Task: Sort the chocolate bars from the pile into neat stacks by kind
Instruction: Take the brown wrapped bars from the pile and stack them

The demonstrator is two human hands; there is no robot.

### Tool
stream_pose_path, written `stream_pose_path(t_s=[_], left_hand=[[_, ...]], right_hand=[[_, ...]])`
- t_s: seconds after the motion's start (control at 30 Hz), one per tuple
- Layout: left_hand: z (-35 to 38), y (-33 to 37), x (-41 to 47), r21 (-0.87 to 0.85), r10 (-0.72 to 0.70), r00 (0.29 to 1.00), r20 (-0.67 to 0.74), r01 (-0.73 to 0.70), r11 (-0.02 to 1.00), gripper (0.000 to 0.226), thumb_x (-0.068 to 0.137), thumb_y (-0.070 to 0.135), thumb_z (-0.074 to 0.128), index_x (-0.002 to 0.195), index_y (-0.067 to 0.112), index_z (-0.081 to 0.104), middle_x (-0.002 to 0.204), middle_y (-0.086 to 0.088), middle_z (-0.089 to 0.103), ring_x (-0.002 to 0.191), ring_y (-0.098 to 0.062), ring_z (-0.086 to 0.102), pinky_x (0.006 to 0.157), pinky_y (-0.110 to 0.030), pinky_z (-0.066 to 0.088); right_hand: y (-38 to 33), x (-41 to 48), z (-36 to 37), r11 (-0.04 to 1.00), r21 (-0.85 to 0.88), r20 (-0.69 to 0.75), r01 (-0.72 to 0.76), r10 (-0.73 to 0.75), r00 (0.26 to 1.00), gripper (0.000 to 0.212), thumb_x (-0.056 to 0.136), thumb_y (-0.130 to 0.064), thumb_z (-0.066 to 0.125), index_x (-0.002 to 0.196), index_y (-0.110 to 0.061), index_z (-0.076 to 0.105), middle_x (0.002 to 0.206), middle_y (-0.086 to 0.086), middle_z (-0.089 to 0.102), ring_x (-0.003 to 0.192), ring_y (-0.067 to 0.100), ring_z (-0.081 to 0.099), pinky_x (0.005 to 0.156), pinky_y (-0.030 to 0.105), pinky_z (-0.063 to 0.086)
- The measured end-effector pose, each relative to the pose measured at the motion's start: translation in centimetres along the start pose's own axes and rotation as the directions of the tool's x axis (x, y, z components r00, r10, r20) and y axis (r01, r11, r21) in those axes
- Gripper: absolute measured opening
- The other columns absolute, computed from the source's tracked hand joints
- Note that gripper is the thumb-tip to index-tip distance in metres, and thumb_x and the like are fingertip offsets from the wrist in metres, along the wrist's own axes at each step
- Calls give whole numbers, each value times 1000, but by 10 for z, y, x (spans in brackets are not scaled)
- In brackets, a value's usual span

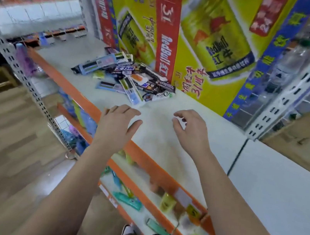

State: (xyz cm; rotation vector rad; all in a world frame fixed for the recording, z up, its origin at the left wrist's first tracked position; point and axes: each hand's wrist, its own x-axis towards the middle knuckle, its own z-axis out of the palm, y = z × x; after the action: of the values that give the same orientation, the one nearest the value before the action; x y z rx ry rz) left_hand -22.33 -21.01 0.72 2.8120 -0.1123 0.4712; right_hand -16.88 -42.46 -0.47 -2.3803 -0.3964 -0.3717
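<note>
both hands empty, just short of the pile

head view: the left hand [117, 125] is spread palm down over the front edge of the white shelf [164, 155]. its fingers are nearly straight and close together, the thumb is held out to the side, and it holds nothing. whether the fingertips touch the shelf cannot be told. the right hand [190, 131] hangs over the shelf beside it, palm down, with fingers loosely curled and thumb apart. it also has hold of nothing. a strip of bare shelf lies between the two hands.

the pile of chocolate bars [128, 76] sits further back on the same shelf, against the foot of the yellow red bull cartons [212, 45]. it is unsorted, with wrappers crossing each other at all angles. a long pale blue and white bar [133, 93] points out of the pile towards the hands, and its near end is close to the left fingertips but apart from them. dark-wrapped bars [155, 87] lie across the middle, and a flat blue bar [108, 86] lies at the pile's left front edge.

the shelf's orange front rail [69, 85] runs under the left wrist. below it a lower shelf [129, 198] carries small green and yellow goods, too blurred to name.
</note>
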Motion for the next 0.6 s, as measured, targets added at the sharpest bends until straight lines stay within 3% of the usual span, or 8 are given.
stream_pose_path(t_s=[0.17, 0.4, 0.6], left_hand=[[10, -43, 49, -40, -21, 999, 46, 22, 999, 29, 94, 35, 52, 118, 21, 62, 116, -2, 62, 108, -28, 54, 87, -41, 37], [28, -91, 97, -108, 19, 998, 62, -12, 994, 24, 92, 30, 55, 110, 20, 66, 111, -2, 64, 107, -31, 54, 87, -44, 43], [38, -122, 143, -203, 131, 988, 77, -113, 973, 23, 93, 31, 54, 105, 18, 68, 102, -2, 63, 96, -30, 57, 85, -51, 46]], right_hand=[[2, 68, 32, 996, -71, 66, -44, 49, 997, 21, 91, -22, 57, 107, -13, 67, 108, 5, 64, 100, 21, 57, 80, 26, 39], [3, 120, 74, 985, -165, 134, -56, 79, 988, 21, 91, -19, 54, 105, -14, 68, 106, 2, 68, 97, 24, 58, 80, 33, 48], [2, 126, 94, 939, -309, 66, -150, 179, 982, 26, 92, -20, 54, 113, -12, 67, 120, 4, 64, 109, 28, 45, 95, 28, 32]])
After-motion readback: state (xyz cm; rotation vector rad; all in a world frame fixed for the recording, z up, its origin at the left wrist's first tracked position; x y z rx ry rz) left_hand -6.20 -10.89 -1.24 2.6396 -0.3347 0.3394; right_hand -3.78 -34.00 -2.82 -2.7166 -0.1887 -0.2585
